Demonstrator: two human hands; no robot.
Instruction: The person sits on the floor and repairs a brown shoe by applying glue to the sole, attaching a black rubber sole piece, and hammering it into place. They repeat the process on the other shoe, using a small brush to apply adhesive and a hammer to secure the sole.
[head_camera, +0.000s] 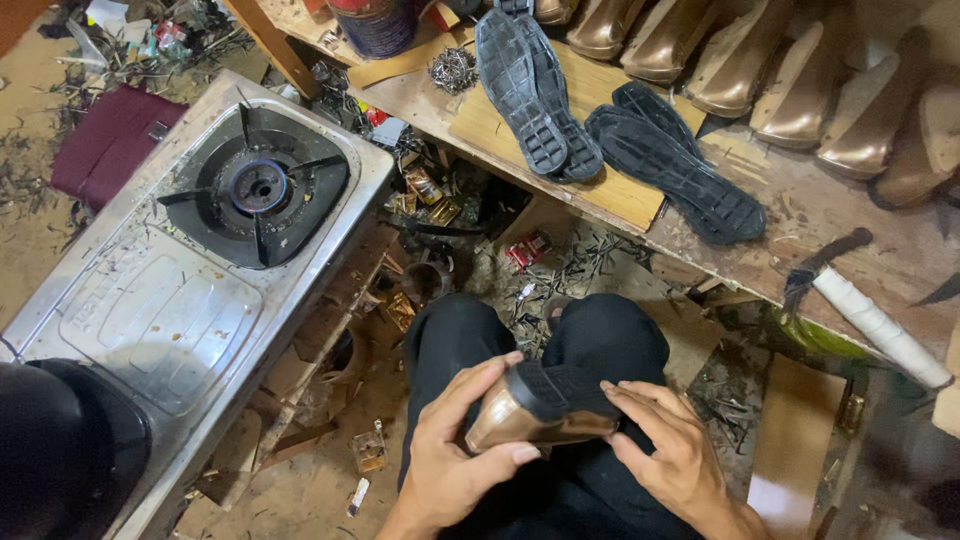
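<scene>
Hands in our lap, left hand (450, 455) and right hand (672, 450) with fingers curled around bronze shoe (530, 415), black soles (600, 130) at 12 o'clock, gas stove (190, 260) at 10 o'clock.

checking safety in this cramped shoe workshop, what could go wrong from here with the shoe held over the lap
1. The bronze glossy shoe with its black ridged sole rests only between the left hand and right hand above the knees; it could slip onto the littered floor.
2. The black-bladed knife with a white wrapped handle lies at the wooden bench's edge near the right hand, so a bump might drop it.
</scene>
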